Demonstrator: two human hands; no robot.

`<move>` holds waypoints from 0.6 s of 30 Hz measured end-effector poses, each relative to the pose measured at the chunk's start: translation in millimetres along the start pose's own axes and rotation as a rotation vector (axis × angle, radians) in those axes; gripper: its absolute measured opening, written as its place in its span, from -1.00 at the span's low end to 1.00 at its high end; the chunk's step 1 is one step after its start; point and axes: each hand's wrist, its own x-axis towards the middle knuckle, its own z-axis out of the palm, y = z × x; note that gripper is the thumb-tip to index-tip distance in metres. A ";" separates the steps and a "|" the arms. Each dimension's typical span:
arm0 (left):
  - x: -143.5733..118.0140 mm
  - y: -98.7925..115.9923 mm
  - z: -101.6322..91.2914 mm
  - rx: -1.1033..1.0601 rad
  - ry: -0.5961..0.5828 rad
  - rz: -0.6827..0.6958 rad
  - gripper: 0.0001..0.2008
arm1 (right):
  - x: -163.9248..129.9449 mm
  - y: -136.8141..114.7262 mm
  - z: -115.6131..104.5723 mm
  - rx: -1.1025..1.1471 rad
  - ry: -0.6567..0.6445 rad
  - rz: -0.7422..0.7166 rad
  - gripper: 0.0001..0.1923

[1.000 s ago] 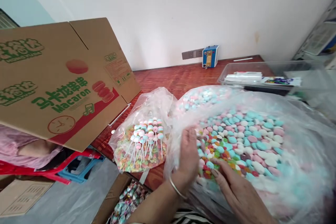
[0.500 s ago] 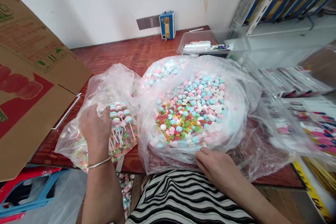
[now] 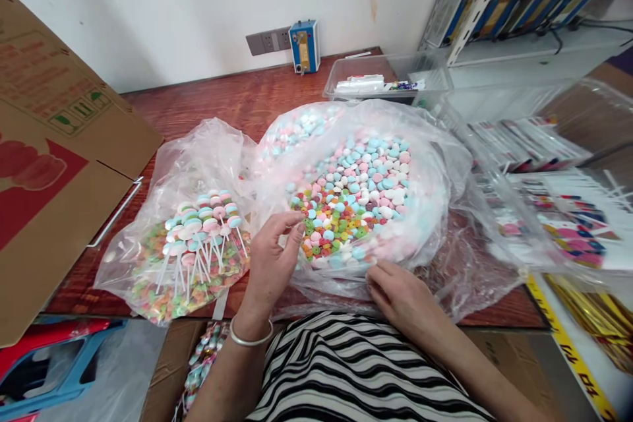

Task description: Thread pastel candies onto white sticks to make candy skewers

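My left hand (image 3: 277,257) hovers at the left front rim of a big clear plastic bag (image 3: 435,178), thumb and fingers apart, with nothing visible between them. Inside the bag are pink, blue and white candies (image 3: 376,178); small ring-shaped candies (image 3: 341,224) in many colours lie at the near left. My right hand (image 3: 403,290) rests at the bag's front edge, fingers curled inward; what they hold, if anything, is hidden. Left of my left hand, several candy skewers (image 3: 205,224) on white sticks lie across a second clear bag (image 3: 119,264) of ring candies.
A cardboard box (image 3: 74,165) stands at the left. Behind the large bag is a clear plastic tray (image 3: 341,69); a blue device (image 3: 304,46) sits by the wall. Printed packaging (image 3: 573,217) lies at the right. Below the table's front edge, wrapped candies (image 3: 202,356) lie in a box.
My left hand has moved right, from the candy skewers to the large bag's rim, leaving the skewers uncovered. My right hand stays at the bag's front edge. The view has shifted slightly.
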 end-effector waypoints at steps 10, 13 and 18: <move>-7.4 -1.2 19.6 -0.180 -0.150 -0.184 -0.80 | -1.1 5.6 1.9 0.064 0.017 0.006 -0.81; -10.2 -5.5 21.0 -0.233 -0.243 -0.314 -0.78 | -4.6 9.5 -11.5 0.260 0.091 0.057 -0.78; -13.4 -3.5 29.3 -0.322 -0.411 -0.408 -0.81 | -2.6 6.4 -22.0 0.518 0.259 0.150 -0.82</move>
